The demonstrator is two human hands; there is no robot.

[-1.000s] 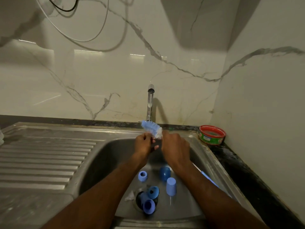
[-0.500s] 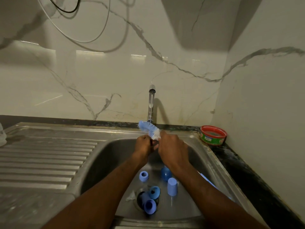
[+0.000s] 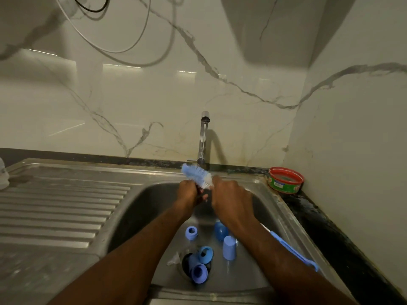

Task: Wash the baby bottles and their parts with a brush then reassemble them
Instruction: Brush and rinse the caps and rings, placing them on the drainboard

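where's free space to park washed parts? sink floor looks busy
Drainboard left of the basin is bare except something pale at its far-left edge. Basin floor is crowded: blue parts on the drain, a ring, a cap. Right rim holds a red tub.

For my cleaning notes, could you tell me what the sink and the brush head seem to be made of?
Sink: likely stainless steel, brushed grey with dull reflections and a pressed ribbed drainer. Brush head: apparently synthetic bristles, blue and white, fine separate strands fanning out.
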